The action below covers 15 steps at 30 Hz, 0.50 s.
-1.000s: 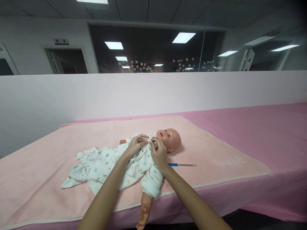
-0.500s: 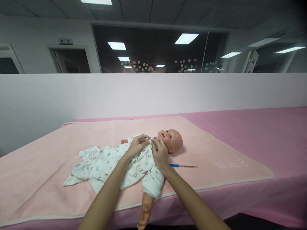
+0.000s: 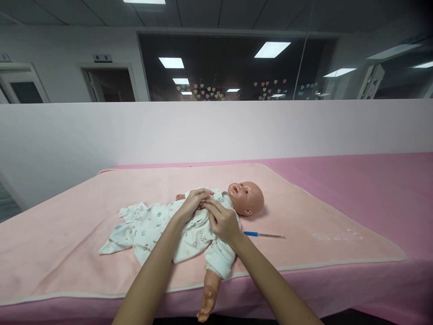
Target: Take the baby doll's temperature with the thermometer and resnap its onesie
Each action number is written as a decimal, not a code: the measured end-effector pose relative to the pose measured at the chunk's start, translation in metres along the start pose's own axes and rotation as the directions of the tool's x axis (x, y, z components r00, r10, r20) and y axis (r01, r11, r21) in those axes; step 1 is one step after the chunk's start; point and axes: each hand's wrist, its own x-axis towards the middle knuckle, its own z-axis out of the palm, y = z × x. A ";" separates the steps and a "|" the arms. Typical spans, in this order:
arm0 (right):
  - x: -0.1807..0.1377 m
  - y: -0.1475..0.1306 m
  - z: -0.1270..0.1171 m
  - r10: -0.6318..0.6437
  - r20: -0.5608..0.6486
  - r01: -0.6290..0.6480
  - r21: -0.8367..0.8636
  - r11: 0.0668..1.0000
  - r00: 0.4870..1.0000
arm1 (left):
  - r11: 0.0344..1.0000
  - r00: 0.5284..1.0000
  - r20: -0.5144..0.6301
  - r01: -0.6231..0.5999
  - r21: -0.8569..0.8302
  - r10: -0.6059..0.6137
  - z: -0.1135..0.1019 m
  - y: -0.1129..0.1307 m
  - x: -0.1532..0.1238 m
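A baby doll lies on its back on a pale pink blanket, head to the right. It wears a white printed romper. My left hand pinches the romper's front at the chest. My right hand pinches the same opening just below the collar, fingertips close to the left hand's. One bare doll arm hangs over the near edge of the table.
A thin thermometer with a blue end lies on the blanket right of my right wrist. The table has a deeper pink cover. A white partition wall stands behind it, with dark glass above.
Both hands have slid a little down from the collar toward the doll's chest, still pinching the romper. The view has shifted slightly to the left.
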 end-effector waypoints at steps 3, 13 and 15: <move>0.001 -0.003 -0.004 0.050 0.022 -0.052 0.096 0.994 0.999 | 0.989 0.990 0.084 0.100 0.111 -0.110 -0.006 0.005 -0.007; -0.001 0.002 -0.003 0.207 0.000 -0.205 0.150 0.967 0.978 | 0.917 0.949 0.309 -0.076 0.391 -0.053 -0.008 0.031 -0.031; -0.001 0.002 -0.003 0.209 0.007 -0.208 0.154 0.966 0.978 | 0.892 0.944 0.329 -0.120 0.436 -0.034 -0.006 0.032 -0.032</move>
